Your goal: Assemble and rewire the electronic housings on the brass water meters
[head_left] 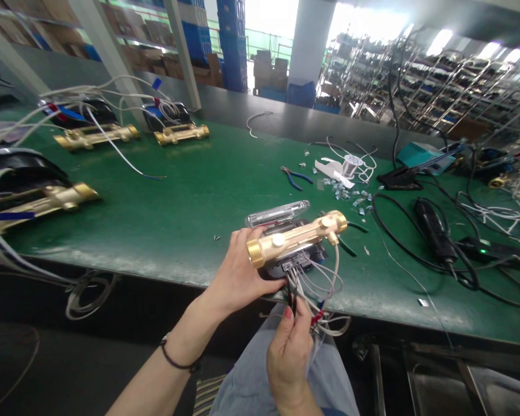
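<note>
A brass pipe fitting with a black housing, like a water meter [297,236], rests at the bench's front edge, its clear lid [278,214] raised behind it. My left hand [238,268] is wrapped round its left side. Pinched in my right hand [291,352] is a pair of black tweezers [292,292], their tips up at the wires below the housing. White and grey wires [318,283] hang from the housing beside my right hand, with a red band around some. The tweezers' tips are too small to make out.
Similar brass meters [182,134] with wires stand at the left. Blue-handled cutters [297,177], a solder spool [352,166] and small scraps [340,189] lie behind. At the right are a black corded tool [435,231], looping cables and a teal box [424,158].
</note>
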{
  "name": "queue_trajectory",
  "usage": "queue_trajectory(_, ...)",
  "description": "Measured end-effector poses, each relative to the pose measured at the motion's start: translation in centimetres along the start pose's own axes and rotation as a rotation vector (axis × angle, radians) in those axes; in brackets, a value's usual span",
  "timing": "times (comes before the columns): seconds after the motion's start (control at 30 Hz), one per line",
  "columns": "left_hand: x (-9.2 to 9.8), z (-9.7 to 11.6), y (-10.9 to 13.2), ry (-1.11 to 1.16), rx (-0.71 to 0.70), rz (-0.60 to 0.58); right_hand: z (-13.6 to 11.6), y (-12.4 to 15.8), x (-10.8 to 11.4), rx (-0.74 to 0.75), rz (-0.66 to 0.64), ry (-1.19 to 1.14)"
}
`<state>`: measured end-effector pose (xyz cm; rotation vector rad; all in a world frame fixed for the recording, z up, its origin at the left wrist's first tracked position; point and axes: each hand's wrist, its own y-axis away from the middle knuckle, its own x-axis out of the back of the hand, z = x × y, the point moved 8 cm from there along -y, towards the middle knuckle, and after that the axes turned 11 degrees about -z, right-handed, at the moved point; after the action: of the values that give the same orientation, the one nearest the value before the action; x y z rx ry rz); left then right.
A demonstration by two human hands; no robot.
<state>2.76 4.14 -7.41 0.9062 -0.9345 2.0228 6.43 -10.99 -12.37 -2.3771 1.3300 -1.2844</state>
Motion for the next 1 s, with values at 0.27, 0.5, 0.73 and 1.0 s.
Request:
queue_trajectory(0.27,-0.4,-0.3,0.1,-0.016,0.023,0.018,-0.8,-1.0,1.6,0.145,-0.194,0.17)
queue_trajectory(0.5,-0.7,-1.0,0.2,0.009,0.061,0.01,-1.2,-0.8,2.4,0.223,-0.349,0.399)
queue_trajectory(0.73,-0.8,-1.0,0.4,0.026,0.059,0.036,-1.4,-0.6,2.8,0.26,-0.388,0.531)
queue_trajectory(1.0,-0.5,-0.8,0.4,0.038,0.036,0.058,-2.1,-1.8,3.6,0.439,-0.486,0.666)
